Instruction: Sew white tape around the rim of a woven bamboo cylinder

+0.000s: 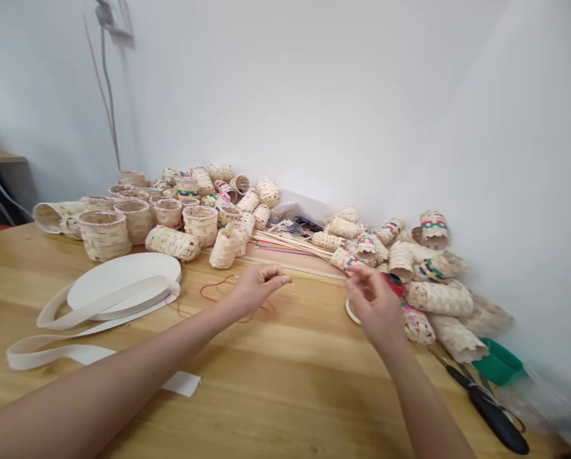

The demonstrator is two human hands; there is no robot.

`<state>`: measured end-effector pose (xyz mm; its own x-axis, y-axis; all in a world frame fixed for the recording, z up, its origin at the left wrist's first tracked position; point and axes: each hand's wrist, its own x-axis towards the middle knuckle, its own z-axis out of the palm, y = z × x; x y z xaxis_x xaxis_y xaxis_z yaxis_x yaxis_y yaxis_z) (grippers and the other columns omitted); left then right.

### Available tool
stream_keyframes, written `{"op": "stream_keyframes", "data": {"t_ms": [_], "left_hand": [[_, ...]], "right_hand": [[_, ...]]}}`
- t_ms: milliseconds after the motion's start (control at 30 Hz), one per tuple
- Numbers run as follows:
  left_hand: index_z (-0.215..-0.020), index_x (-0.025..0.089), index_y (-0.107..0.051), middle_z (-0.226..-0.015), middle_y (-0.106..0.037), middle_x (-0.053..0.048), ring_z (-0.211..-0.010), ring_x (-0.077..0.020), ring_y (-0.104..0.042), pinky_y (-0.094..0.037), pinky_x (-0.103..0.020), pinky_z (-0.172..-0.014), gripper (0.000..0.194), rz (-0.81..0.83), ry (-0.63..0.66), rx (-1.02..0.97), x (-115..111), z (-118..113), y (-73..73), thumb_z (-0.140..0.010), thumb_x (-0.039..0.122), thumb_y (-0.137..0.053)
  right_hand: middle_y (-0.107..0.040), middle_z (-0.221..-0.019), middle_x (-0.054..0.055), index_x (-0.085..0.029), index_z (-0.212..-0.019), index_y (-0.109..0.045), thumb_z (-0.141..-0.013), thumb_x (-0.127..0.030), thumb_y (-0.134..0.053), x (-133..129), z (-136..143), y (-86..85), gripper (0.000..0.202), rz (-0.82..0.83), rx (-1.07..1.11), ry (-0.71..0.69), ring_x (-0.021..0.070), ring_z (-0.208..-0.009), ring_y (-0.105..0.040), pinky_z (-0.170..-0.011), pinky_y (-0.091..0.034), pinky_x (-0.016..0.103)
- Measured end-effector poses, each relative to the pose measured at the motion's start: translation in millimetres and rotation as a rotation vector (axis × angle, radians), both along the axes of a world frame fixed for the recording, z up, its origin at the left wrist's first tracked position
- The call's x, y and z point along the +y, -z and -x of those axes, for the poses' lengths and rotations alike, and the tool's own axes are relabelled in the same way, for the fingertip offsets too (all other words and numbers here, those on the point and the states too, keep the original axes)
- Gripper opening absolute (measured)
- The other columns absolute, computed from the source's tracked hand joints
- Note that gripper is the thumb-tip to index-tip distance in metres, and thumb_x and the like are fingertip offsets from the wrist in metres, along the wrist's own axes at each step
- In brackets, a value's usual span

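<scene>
My left hand (259, 290) hovers over the middle of the table, its thumb and fingers pressed together. Whatever may be in that pinch is too small to make out. Under and behind the left wrist, a thin orange thread (209, 290) lies in loose loops. My right hand (374, 303) is raised near the right-hand pile, with fingers curled toward the thumb; anything between them is hidden. Beside the right fingers are a white ring (352, 312), partly covered, a red object (394, 284) and a small woven basket (345, 259) with a coloured band.
Left are a large roll of white ribbon (123, 280), its tail trailing forward, and many woven baskets (104, 236). Thin wooden strips (290, 242) and coloured strips (285, 247) lie behind. Right are more baskets (438, 298), black-handled scissors (496, 417) and a green container (498, 362). A wall rises behind.
</scene>
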<state>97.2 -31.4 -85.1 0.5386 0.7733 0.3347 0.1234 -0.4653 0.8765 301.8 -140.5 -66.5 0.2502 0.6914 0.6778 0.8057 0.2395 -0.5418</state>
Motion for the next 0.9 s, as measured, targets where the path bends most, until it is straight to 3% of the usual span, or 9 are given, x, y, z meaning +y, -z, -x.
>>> {"op": "stream_keyframes", "data": {"t_ms": [133,300,400,500,567,633,700,833,900], "left_hand": [[-0.073,0.014,-0.062,-0.062,-0.054,0.002,-0.058,-0.0108,-0.044,-0.032,-0.021,-0.052,0.029,0.058,0.092,-0.004,1,5,-11.6,-0.077,0.041,-0.053],[-0.076,0.014,-0.063,-0.050,-0.047,0.005,-0.044,-0.0072,-0.036,-0.028,-0.020,-0.045,0.029,0.196,0.390,0.114,-2,17,-28.3,-0.076,0.042,-0.058],[-0.073,0.013,-0.062,-0.053,-0.050,0.004,-0.045,-0.0071,-0.039,-0.032,-0.020,-0.047,0.029,0.234,0.456,0.122,-7,18,-34.0,-0.076,0.043,-0.060],[-0.071,0.013,-0.062,-0.053,-0.050,0.004,-0.046,-0.0068,-0.039,-0.031,-0.020,-0.046,0.029,0.238,0.462,0.097,-13,15,-36.5,-0.075,0.042,-0.061],[-0.071,0.013,-0.063,-0.053,-0.050,0.004,-0.046,-0.0066,-0.038,-0.029,-0.020,-0.045,0.029,0.228,0.456,0.077,-15,14,-38.2,-0.074,0.042,-0.062],[-0.071,0.013,-0.064,-0.052,-0.049,0.005,-0.045,-0.0062,-0.036,-0.027,-0.020,-0.043,0.028,0.219,0.425,0.070,-13,15,-40.3,-0.072,0.041,-0.064],[-0.071,0.013,-0.063,-0.050,-0.047,0.005,-0.043,-0.0057,-0.034,-0.024,-0.020,-0.042,0.028,0.219,0.383,0.073,-10,17,-42.9,-0.071,0.041,-0.065],[-0.069,0.014,-0.060,-0.046,-0.043,0.007,-0.041,-0.0055,-0.032,-0.023,-0.020,-0.042,0.027,0.234,0.345,0.051,-4,22,-46.7,-0.071,0.041,-0.064],[-0.069,0.014,-0.059,-0.045,-0.042,0.008,-0.040,-0.0057,-0.033,-0.025,-0.020,-0.042,0.027,0.241,0.337,0.037,-3,22,-46.4,-0.071,0.040,-0.064]], "right_hand": [[-0.063,-0.088,0.008,-0.018,-0.101,-0.062,-0.085,-0.034,-0.045,-5,-42,-7.1,0.028,-0.078,-0.088,0.365,0.0217,-0.076,-0.059,-0.068,-0.047,0.035],[-0.067,-0.093,0.016,-0.016,-0.096,-0.068,-0.085,-0.031,-0.040,-11,-62,-10.1,0.033,0.133,-0.317,0.664,0.0311,-0.084,-0.059,-0.071,-0.045,0.045],[-0.065,-0.107,0.017,-0.016,-0.105,-0.067,-0.086,-0.040,-0.045,-7,-34,-7.4,0.038,0.145,-0.315,0.402,0.0318,-0.093,-0.058,-0.079,-0.045,0.046],[-0.061,-0.120,0.012,-0.023,-0.128,-0.052,-0.086,-0.044,-0.049,-2,19,0.1,0.047,0.262,-0.074,-0.131,0.0205,-0.074,-0.062,-0.063,-0.052,0.035],[-0.068,-0.104,0.008,-0.024,-0.126,-0.054,-0.084,-0.042,-0.053,0,48,4.9,0.046,0.427,0.095,-0.427,0.0140,-0.056,-0.058,-0.050,-0.049,0.027],[-0.068,-0.073,0.002,-0.020,-0.103,-0.068,-0.081,-0.041,-0.056,-1,56,5.7,0.032,0.454,0.201,-0.465,0.0123,-0.050,-0.055,-0.047,-0.046,0.023],[-0.058,-0.054,-0.001,-0.019,-0.080,-0.071,-0.078,-0.044,-0.058,-3,39,0.9,0.029,0.342,0.252,-0.240,0.0129,-0.049,-0.052,-0.046,-0.042,0.023],[-0.055,-0.050,0.002,-0.020,-0.081,-0.073,-0.077,-0.049,-0.053,-14,-38,-17.4,0.035,0.135,0.196,0.513,0.0174,-0.045,-0.048,-0.042,-0.036,0.030],[-0.059,-0.055,0.010,-0.021,-0.076,-0.073,-0.078,-0.046,-0.051,-19,-65,-23.1,0.034,0.119,0.077,0.684,0.0241,-0.053,-0.054,-0.046,-0.036,0.036]]}}
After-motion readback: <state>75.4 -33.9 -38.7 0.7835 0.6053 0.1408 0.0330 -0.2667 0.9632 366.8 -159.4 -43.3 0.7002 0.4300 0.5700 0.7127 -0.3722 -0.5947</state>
